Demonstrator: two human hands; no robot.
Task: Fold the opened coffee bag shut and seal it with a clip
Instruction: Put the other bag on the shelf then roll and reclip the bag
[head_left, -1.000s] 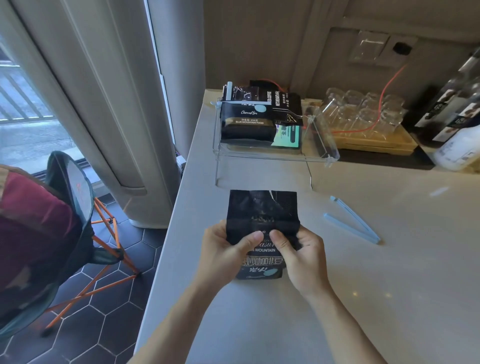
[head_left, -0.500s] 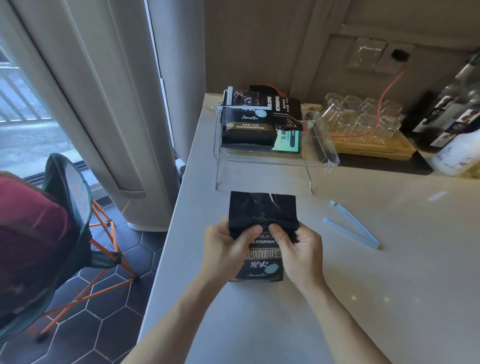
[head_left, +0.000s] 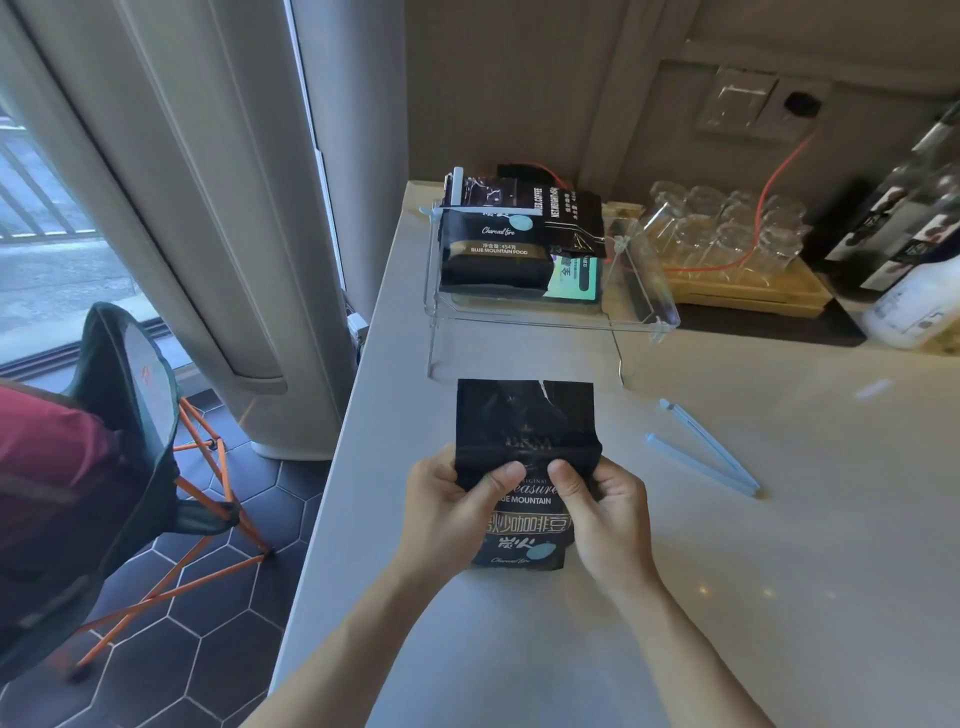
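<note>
Your left hand (head_left: 447, 514) and right hand (head_left: 605, 519) both pinch the black coffee bag (head_left: 524, 431) at its middle, thumbs on the front, fingers curled behind. The bag stands on the white counter (head_left: 779, 571), its torn top unfolded at 12 o'clock. The pale blue clip (head_left: 706, 452) lies spread open at 2 o'clock, well apart from the bag.

Two hands (head_left: 452, 512) (head_left: 605, 519) – one clip (head_left: 701, 452)
</note>
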